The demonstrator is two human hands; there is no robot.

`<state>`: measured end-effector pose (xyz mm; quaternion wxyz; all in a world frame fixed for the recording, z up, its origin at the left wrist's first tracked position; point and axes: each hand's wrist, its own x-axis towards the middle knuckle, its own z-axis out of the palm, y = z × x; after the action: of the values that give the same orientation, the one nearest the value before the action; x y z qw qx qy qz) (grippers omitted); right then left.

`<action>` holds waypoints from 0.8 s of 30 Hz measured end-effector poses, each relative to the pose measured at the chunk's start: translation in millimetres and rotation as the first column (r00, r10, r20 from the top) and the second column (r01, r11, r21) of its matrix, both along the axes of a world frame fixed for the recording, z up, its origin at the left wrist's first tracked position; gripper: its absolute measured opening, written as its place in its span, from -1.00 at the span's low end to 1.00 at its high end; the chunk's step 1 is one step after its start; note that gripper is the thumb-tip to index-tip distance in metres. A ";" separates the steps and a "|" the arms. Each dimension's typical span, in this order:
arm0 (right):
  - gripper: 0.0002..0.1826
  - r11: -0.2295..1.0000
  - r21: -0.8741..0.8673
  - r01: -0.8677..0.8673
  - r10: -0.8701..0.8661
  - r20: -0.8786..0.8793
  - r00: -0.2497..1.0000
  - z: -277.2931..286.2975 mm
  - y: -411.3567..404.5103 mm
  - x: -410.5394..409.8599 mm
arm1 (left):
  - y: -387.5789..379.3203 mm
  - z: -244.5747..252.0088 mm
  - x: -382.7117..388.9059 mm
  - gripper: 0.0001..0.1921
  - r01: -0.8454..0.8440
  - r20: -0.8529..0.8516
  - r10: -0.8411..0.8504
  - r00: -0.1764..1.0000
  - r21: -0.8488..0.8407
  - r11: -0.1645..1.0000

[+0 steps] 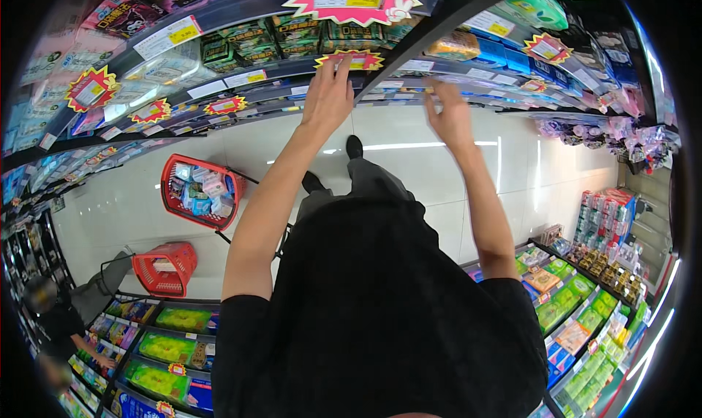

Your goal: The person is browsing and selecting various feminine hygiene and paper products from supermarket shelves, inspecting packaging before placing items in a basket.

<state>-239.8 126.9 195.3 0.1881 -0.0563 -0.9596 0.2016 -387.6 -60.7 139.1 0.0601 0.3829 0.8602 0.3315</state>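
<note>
My left hand (pixel 330 96) reaches up to the shelf front, its fingertips over a red-and-yellow starburst price tag (pixel 362 60) below a row of dark green-and-orange packs (pixel 299 34). It holds nothing that I can see. My right hand (pixel 451 108) is raised in front of the shelves to the right of the black upright (pixel 417 29), its fingers bent and blurred by motion; whether they touch anything cannot be told. Above it lies an orange pack (pixel 454 46), with blue packs (pixel 488 52) to the right. A large pink starburst sign (pixel 351 0) hangs above my left hand.
A red shopping basket (pixel 171 199) full of small packs stands on the floor to the left. Near it is another red basket (pixel 189 264). A person (pixel 60 319) in dark clothes reaches to a shelf at lower left. Green tissue packs (pixel 164 348) fill racks behind me.
</note>
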 end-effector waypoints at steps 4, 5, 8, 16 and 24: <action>-0.69 0.988 0.122 0.094 -0.074 -0.155 0.985 18.3 68.3 -30.1 | 17.5 7.5 3.5 -0.47 0.009 -0.250 0.019 0.968 0.109 0.994; -0.73 0.987 0.151 0.051 -0.017 -0.219 0.976 19.5 81.2 -41.7 | 21.8 11.1 5.4 -0.47 -0.007 -0.336 0.045 0.941 0.112 0.994; -0.74 0.986 0.161 -0.054 0.016 0.225 0.974 14.9 110.0 -70.8 | 35.5 14.1 8.9 -0.45 -0.025 -0.384 0.059 0.921 0.093 0.995; -0.56 0.921 0.371 -0.119 -0.022 0.356 0.934 10.9 132.5 -139.5 | 69.0 16.3 8.9 -0.34 -0.235 -0.438 0.160 0.885 -0.122 0.964; -0.57 0.917 0.309 -0.253 0.103 0.429 0.897 21.2 138.6 -136.4 | 78.9 18.0 13.5 -0.31 -0.306 -0.399 0.197 0.896 -0.232 0.923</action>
<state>-376.2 265.6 216.5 -0.0267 0.0280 -0.9990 0.0245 -374.1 18.2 157.1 -0.0907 0.3097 0.9376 0.1295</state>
